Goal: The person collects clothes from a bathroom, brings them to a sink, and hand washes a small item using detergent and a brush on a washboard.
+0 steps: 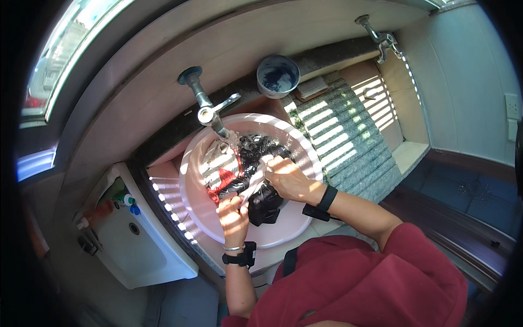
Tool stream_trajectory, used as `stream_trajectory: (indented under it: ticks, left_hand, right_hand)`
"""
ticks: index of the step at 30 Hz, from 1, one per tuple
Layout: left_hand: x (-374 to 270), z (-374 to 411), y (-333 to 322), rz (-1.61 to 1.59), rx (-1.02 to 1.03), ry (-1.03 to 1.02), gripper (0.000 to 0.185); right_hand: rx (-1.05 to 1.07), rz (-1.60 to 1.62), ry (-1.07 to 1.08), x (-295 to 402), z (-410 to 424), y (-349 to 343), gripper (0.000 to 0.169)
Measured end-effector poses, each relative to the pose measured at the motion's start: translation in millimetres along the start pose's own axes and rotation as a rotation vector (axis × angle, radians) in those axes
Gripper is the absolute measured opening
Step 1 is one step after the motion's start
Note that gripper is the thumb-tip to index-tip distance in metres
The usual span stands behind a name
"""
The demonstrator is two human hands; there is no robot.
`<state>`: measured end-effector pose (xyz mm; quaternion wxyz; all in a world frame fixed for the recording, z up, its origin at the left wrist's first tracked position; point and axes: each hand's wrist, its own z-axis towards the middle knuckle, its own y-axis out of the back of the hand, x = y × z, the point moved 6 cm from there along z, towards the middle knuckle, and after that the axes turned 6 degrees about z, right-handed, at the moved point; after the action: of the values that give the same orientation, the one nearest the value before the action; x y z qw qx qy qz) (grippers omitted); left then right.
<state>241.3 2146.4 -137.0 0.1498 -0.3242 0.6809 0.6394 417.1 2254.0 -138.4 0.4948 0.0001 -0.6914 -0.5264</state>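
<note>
A pale, twisted wet cloth (255,184) stretches between my two hands above a round pink plastic basin (294,222). My left hand (233,214) grips its lower left end, and my right hand (284,178) grips the upper right end. Beneath it in the basin lie black garments (265,204), a red cloth (226,178) and a pale patterned cloth (220,159). Water (233,139) runs from a metal tap (206,115) into the basin's far side. Both fists hide the ends of the twisted cloth.
Right of the basin slopes a ridged stone washboard (347,143); a brush-like block (312,88) lies at its top. A small bucket (278,77) stands on the ledge. A second tap (384,43) is mounted at the far right. Bottles (98,212) rest in a white sink (151,253) at left.
</note>
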Motion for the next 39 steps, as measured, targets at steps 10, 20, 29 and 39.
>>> stream_trajectory:
  ticks: [10, 20, 29, 39]
  left_hand:
    - [-57.8, -21.5, 28.1, -0.003, 0.027, -0.074, 0.014]
    - [-103.3, -122.6, 26.3, 0.042, 0.156, -0.111, 0.007]
    - [-141.2, -172.3, -13.3, 0.196, 0.274, -0.188, 0.015]
    - [-198.3, -178.6, -42.1, 0.322, 0.355, -0.326, 0.037]
  right_hand:
    - [-0.09, -0.183, 0.13, 32.7, -45.7, 54.7, 0.013]
    - [0.055, -0.281, 0.078, 45.1, -156.3, 28.0, 0.051]
    - [-0.094, -0.403, 0.133, 61.5, -217.1, 3.1, 0.04]
    - [-0.409, -0.226, -0.175, 23.6, -319.7, 68.9, 0.019]
